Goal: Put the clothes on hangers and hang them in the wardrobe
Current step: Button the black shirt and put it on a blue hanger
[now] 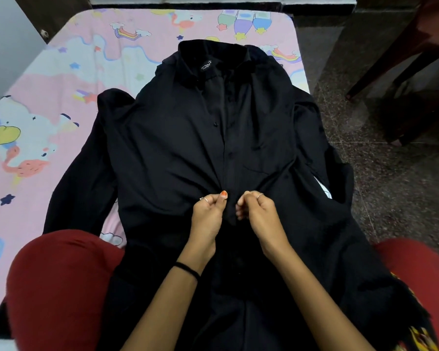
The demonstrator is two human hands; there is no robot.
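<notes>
A black button-up shirt (178, 138) lies face up on the bed, collar at the far end, sleeves spread to both sides, its hem draped toward me over my lap. My left hand (208, 214) pinches the left edge of the shirt's button placket near the middle. My right hand (256, 211) pinches the right edge of the placket a few centimetres away. The cloth puckers toward both hands. No hanger is in view.
The bed carries a pink cartoon-print sheet (48, 102). My knees in red trousers (58, 282) flank the shirt at the bottom. Speckled dark floor (380, 188) lies to the right, with a dark wooden chair (416, 72) at the far right. A grey panel (8, 41) stands at the upper left.
</notes>
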